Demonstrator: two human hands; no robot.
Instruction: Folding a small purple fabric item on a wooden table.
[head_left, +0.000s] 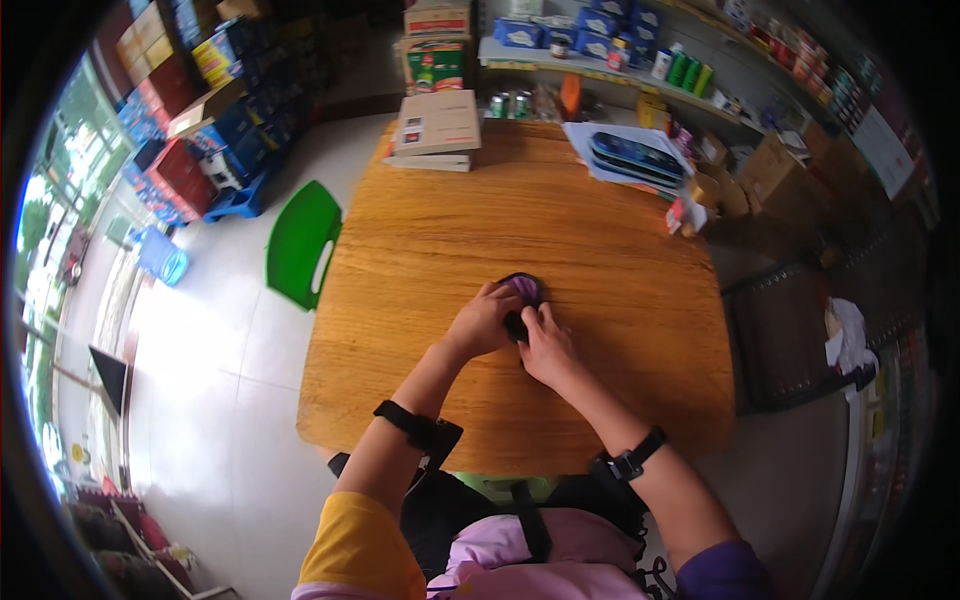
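Observation:
A small black oval item with a purple inner part (524, 288), perhaps a pouch or case, is at the middle of the wooden table (450, 225). My left hand (482, 320) grips it from the left, fingers bent over its near part. On the opposite side, the thumb and fingers of my right hand (550, 343) pinch its near right edge. Both hands cover much of the item, so its full shape is hidden. Black straps circle my two forearms.
Books (437, 131) are stacked at the table's far left. Papers lie under a blue patterned case (637, 157) at the far right. A green chair (304, 244) stands against the left edge, a dark chair (780, 337) at the right. Stocked shelves (585, 67) rise behind.

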